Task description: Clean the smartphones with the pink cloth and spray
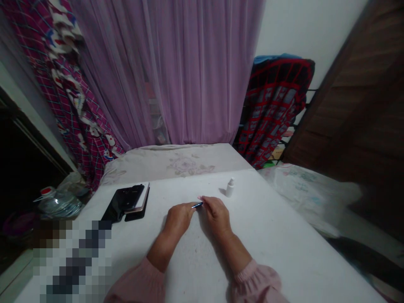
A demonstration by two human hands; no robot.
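Slim blue object (197, 205): held over the table (277, 235) between both hands, probably so that it is steadied from two sides
Left hand (179, 219): grip pinched on the object's near end
Right hand (218, 213): grip curled and apparently pinched on its other end
Small pink piece (199, 197): seen at the right fingertips; whether it is held cannot be told
White bottle (229, 189): stood upright just beyond the right hand, perhaps for easy reach
Dark flat items (118, 204): laid well left, seemingly out of the way
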